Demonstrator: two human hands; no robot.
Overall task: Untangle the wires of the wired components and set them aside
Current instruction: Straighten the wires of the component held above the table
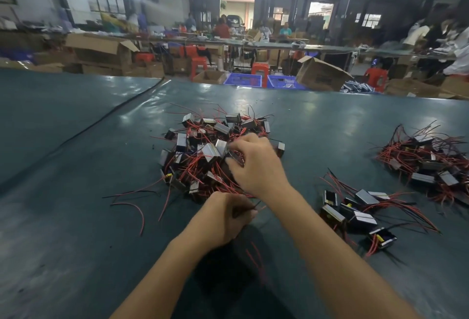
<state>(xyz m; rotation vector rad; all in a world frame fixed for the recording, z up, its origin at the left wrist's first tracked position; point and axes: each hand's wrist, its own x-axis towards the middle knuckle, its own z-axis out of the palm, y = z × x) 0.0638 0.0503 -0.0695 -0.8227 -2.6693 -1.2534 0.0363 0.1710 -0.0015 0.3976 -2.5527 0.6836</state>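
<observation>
A tangled pile of small boxy components (203,146) with red and black wires lies in the middle of the dark green table (76,217). My right hand (256,164) reaches into the pile's near right side, fingers curled round a component there. My left hand (225,217) sits just below the pile, fist closed on a bunch of red and black wires (250,208) that lead into the pile. A small group of separated components (355,209) lies to the right, wires trailing rightward.
Another heap of wired components (431,161) lies at the far right. Loose red and black wire ends (137,207) trail out left of the main pile. Beyond the table's far edge stand cardboard boxes (319,75), blue crates (243,80) and red stools; people work at distant benches.
</observation>
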